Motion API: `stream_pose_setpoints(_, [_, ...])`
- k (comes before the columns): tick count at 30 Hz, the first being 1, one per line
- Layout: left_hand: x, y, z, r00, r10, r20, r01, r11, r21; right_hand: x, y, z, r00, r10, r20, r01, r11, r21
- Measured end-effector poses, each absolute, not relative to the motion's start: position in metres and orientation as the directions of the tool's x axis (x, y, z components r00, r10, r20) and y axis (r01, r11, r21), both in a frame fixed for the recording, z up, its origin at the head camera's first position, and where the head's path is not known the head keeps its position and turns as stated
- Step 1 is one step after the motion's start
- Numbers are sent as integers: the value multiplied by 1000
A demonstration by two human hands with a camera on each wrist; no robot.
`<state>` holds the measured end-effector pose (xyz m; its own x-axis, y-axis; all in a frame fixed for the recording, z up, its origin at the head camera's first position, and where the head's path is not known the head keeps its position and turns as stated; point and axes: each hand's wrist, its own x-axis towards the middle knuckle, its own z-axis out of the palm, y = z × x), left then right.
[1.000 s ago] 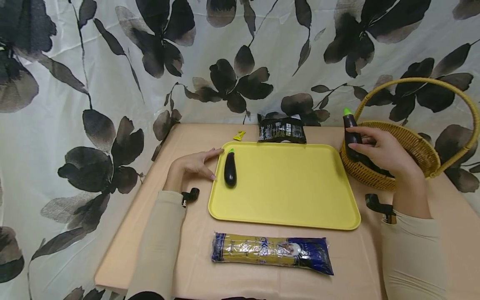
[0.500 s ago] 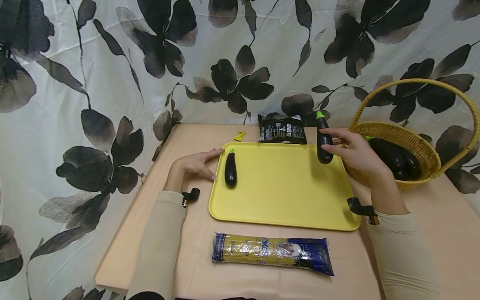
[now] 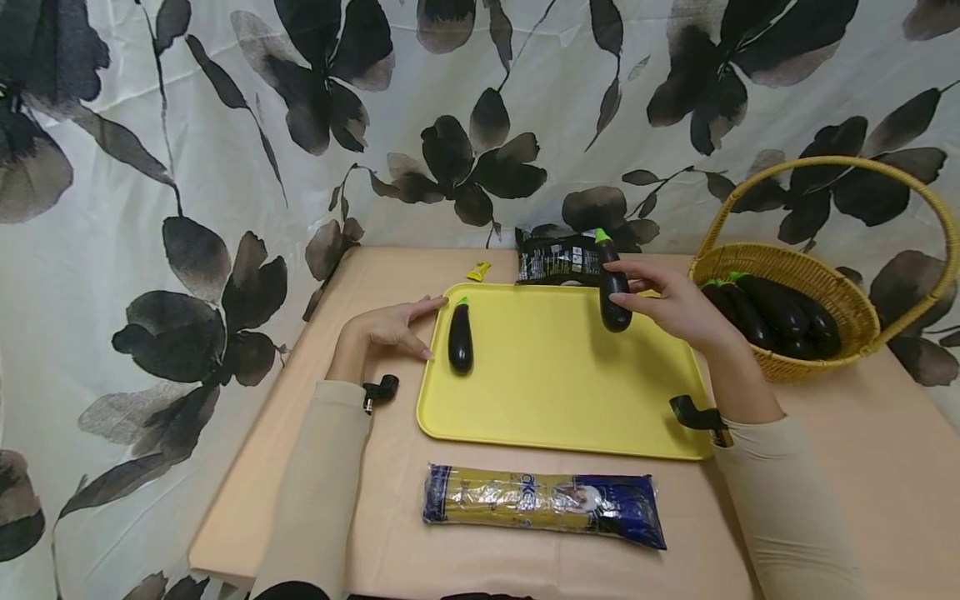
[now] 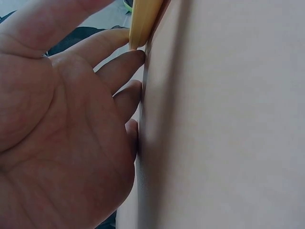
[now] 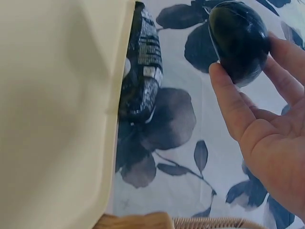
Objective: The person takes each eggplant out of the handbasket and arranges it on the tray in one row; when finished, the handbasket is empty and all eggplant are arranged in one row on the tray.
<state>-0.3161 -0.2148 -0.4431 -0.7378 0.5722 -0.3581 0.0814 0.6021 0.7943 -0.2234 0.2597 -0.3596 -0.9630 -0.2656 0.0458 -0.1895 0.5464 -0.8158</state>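
Right fingers (image 5: 232,102) pinching eggplant (image 3: 612,283) above tray (image 3: 540,375), second eggplant (image 3: 461,340) apart, by rim (image 3: 425,379)

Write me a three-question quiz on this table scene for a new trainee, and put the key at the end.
1. Which hand holds an eggplant?
2. True or false: the wicker basket contains more eggplants.
3. Which item lies on the person's side of the yellow tray?
A) the black packet
B) the long blue-and-gold packet
C) the small yellow wrapped candy

Key:
1. The right hand.
2. True.
3. B.
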Motion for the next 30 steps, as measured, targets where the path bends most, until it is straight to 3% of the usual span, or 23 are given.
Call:
stream_pose_setpoints(14, [-317, -215, -441, -740, 573, -352, 91, 604, 792, -248, 214, -367, -914, -405, 11, -217, 468, -857])
stream_pose_setpoints(30, [-316, -217, -442, -731, 593, -338, 110, 590, 800, -263, 159, -393, -849, -527, -50, -269, 511, -817])
